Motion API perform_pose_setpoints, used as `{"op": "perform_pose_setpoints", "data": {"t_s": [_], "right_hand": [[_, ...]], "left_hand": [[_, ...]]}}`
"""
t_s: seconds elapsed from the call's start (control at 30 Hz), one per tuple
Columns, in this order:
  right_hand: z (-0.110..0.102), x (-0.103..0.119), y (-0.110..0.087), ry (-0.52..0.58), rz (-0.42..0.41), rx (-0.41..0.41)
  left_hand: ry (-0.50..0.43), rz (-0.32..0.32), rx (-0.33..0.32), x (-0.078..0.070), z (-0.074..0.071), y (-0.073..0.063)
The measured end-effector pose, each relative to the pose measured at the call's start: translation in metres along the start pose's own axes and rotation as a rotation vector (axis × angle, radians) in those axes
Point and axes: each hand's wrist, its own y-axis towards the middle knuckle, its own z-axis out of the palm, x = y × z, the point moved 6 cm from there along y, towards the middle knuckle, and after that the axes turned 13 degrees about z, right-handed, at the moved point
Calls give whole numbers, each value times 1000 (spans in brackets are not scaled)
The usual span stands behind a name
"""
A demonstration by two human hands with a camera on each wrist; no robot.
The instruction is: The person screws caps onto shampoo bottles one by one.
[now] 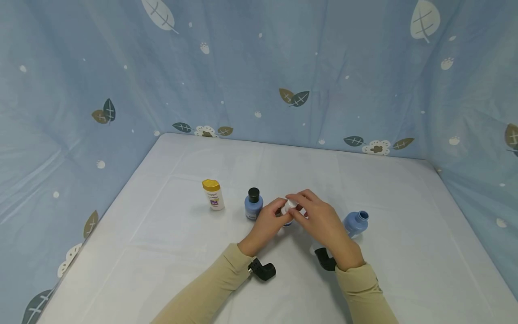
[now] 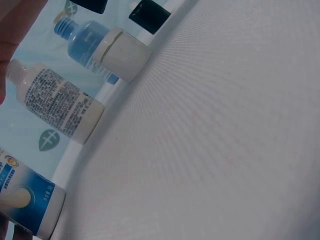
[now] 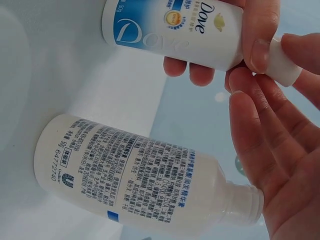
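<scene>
My left hand (image 1: 266, 225) grips a small white and blue Dove bottle (image 3: 175, 30) near its neck, holding it upright. The thumb and fingers of my right hand (image 1: 321, 220) pinch the white cap (image 1: 289, 204) at that bottle's top; whether it is threaded on or loose I cannot tell. Close beside stands a white bottle (image 3: 130, 175) without a cap, its printed back showing in the right wrist view. My right hand mostly hides it from the head view. An uncapped blue bottle (image 1: 354, 224) stands just right of my right hand.
Left of my left hand stands a blue bottle (image 1: 253, 207) with a black cap. Farther left is a white bottle (image 1: 214, 198) with a yellow cap. A white cloth (image 1: 162, 252) covers the table, and blue leaf-print curtains (image 1: 243, 67) rise around it.
</scene>
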Motion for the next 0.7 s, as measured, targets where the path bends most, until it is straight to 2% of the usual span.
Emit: {"op": "perform_pose_setpoints", "data": {"t_s": [0.13,0.23,0.33,0.37,0.47,0.7], "right_hand": [[0,1,0,11,-19,-4],[0,2,0,16,-18,-1],[0,2,0,10,-14,-4],[0,2,0,8,-12,-3],[0,1,0,2,-1,-3],[0,2,0,1,11,0]], "left_hand": [[18,-11,-3,1,0,0],[20,-10,-8,16,3,0],[8,-4,-7,17,2,0],[9,4,-7,16,2,-1],[7,6,-2,1,0,-1],[25,6,8,-1,0,-1]]}}
